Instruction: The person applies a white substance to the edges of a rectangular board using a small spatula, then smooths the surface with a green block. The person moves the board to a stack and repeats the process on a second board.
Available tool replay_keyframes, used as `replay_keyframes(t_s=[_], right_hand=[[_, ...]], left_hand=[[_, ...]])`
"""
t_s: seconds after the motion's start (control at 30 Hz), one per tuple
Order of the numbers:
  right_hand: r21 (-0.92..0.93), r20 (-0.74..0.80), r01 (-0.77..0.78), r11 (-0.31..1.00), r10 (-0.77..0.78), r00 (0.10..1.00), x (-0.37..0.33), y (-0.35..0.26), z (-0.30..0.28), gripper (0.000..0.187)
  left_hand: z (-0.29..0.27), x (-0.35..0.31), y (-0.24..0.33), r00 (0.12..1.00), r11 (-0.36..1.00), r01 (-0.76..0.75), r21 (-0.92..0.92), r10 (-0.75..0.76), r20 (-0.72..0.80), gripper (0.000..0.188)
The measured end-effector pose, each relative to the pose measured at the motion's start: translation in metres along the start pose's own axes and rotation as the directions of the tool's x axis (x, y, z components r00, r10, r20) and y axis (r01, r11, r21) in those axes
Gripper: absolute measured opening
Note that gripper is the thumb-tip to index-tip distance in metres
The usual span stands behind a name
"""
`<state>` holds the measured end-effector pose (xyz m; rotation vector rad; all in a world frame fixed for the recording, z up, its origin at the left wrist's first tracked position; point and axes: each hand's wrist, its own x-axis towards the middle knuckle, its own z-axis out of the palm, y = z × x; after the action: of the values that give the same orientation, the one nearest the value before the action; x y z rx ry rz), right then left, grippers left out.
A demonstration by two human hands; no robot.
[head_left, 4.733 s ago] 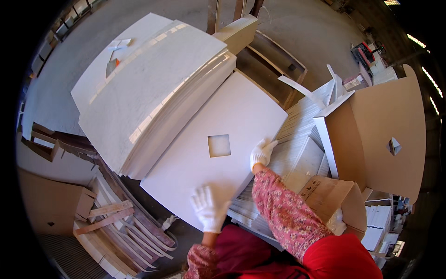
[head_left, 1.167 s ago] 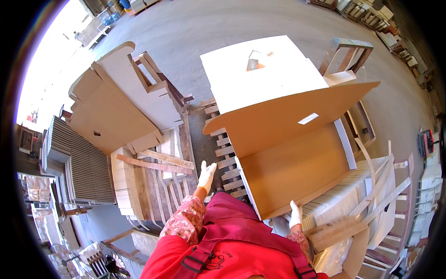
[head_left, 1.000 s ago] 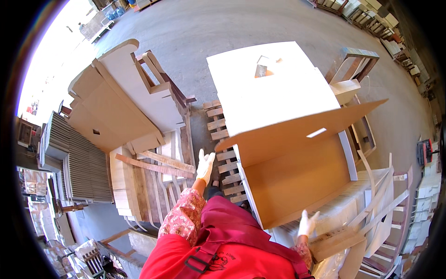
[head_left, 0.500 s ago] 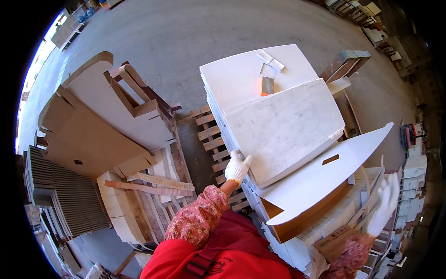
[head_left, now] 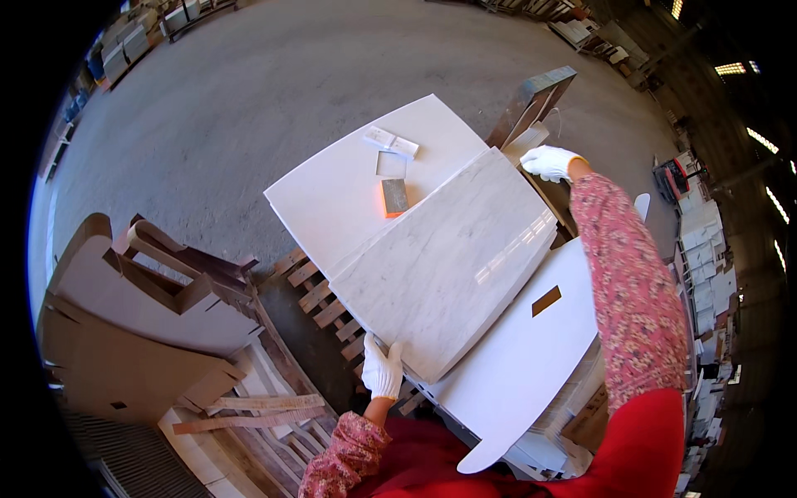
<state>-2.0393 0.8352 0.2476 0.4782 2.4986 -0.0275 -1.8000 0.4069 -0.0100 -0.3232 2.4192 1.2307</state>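
Observation:
A grey-veined marble slab [head_left: 452, 266] lies tilted on top of a stack, over a plain white slab [head_left: 332, 191]. My left hand [head_left: 382, 368], in a white knit glove, is closed on the slab's near left edge with the thumb on top. My right hand [head_left: 550, 163], gloved too, is by its far right edge, fingers stretched toward it; whether they touch is unclear. On the white slab lie a grey-topped block with an orange side [head_left: 394, 198], a small square sample piece [head_left: 391, 164] and a pale rectangular piece [head_left: 392, 142].
A long white curved panel with a rectangular cutout [head_left: 515, 349] lies along the near right side. Left stand a wooden pallet [head_left: 320, 295], cardboard [head_left: 124, 357] and loose wood strips [head_left: 257, 412]. An upright wooden frame [head_left: 531, 104] rises behind the slab.
My right hand has swung from the lower right up to the slab's far right edge. The left hand stays at the near left edge. The view has turned to the right.

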Motion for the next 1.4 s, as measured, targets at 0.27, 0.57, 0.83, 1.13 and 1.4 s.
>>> replay_keyframes(t_s=[0.27,0.57,0.83,1.13,1.4], right_hand=[[0.246,-0.173,-0.416,0.875,0.462,0.87,0.114,0.096,0.122,0.067],[0.302,-0.102,-0.291,0.908,0.334,0.937,0.178,0.162,0.201,0.083],[0.423,-0.106,-0.273,0.864,0.346,0.932,0.192,0.182,0.23,0.059],[0.453,-0.073,-0.338,0.825,0.412,0.908,0.177,0.144,0.179,0.058],[0.49,0.005,-0.351,0.798,0.4,0.916,0.175,0.141,0.179,0.058]], left_hand=[[0.005,0.001,0.001,0.999,0.996,-0.033,0.089,0.035,-0.023,0.067],[0.002,-0.001,0.005,0.99,0.995,-0.097,-0.022,0.094,-0.109,0.063],[0.004,-0.002,-0.016,0.998,1.0,-0.01,0.004,0.01,0.07,0.058],[0.029,0.004,-0.015,0.998,0.995,0.029,-0.098,-0.023,0.056,0.072],[0.011,-0.001,0.004,0.985,0.974,0.173,-0.148,-0.175,-0.002,0.058]])
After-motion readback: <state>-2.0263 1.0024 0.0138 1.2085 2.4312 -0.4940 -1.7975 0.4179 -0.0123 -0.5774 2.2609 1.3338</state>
